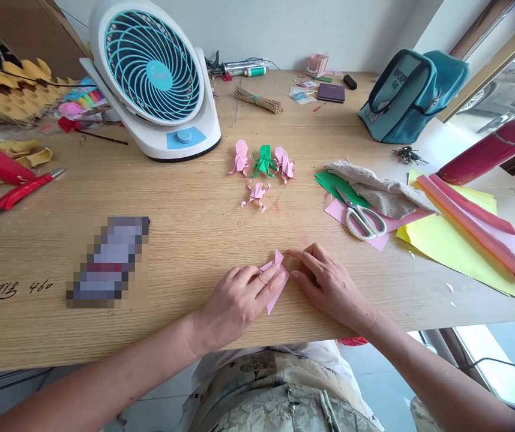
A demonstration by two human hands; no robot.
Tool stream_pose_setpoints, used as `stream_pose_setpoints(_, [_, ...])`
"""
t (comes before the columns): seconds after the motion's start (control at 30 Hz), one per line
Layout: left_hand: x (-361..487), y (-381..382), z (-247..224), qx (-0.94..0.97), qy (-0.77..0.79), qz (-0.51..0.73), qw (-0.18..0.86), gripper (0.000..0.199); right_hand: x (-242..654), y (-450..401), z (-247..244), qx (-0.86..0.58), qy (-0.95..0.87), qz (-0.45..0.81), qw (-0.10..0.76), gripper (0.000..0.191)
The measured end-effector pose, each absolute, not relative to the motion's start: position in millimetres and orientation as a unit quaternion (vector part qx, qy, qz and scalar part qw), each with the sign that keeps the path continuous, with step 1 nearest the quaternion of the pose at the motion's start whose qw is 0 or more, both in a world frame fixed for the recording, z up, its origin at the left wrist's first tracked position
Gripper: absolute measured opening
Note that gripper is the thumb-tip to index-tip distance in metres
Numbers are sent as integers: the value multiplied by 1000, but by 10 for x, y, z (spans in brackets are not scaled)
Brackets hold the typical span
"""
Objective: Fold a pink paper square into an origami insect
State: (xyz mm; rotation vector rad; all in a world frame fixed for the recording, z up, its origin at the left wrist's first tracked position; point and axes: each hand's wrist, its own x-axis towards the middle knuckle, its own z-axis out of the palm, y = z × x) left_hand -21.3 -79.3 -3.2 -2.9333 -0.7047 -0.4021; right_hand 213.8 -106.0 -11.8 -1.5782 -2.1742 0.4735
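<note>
Touching pink paper [276,300] | left hand [236,301]: flattened atop | right hand [329,287]: half-open, just beside

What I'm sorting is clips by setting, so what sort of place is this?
Probably an indoor craft workspace: folded paper figures, scissors and yellow paper lie on a wooden table.

Angling bare forearms [131,363] inward, resting left hand [234,300] palm down, holding right hand [329,285] just beside it (index finger [303,258] and thumb [307,286] apart).

Paper figures [265,159], scissors [353,207] and yellow sheets [455,252] on a wooden table [185,198] mark this as a craft workspace.
</note>
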Motion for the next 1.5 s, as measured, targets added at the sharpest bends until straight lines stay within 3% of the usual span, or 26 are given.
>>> stream_pose_setpoints(0.2, [-63, -639, -13, -937, -296, -174, -60, 25, 2114, -1038, -109, -567, -779, 171, 208, 33])
stream_pose_setpoints(0.33, [67, -549, 6, -894, -412, -131, -121, 39, 2103, -1023, -91, -568, -780, 170, 201, 31])
stream_pose_setpoints(0.53, [196, -435, 39, -862, -443, -108, -221, 28, 2088, -1000, -71, -579, -774, 174, 188, 23])
stream_pose_setpoints(0.77, [229, -314, 105, -773, -418, -241, -412, 21, 2148, -721, 65, -509, -716, 383, 285, 13])
stream_pose_setpoints(0.9, [182, -292, 113, -733, -429, -301, -434, 24, 2068, -527, 36, -453, -655, 483, 365, 22])
stream_pose_setpoints(1.03, [125, -305, 69, -744, -425, -285, -429, 22, 1963, -471, -77, -449, -597, 519, 415, 24])
stream_pose_setpoints(1.27, [101, -311, 9, -759, -372, -311, -434, 18, 1984, -531, -125, -451, -596, 487, 451, 19])
stream_pose_setpoints(1.5, [87, -316, 44, -752, -318, -294, -497, 34, 2010, -571, -98, -425, -659, 408, 467, 8])
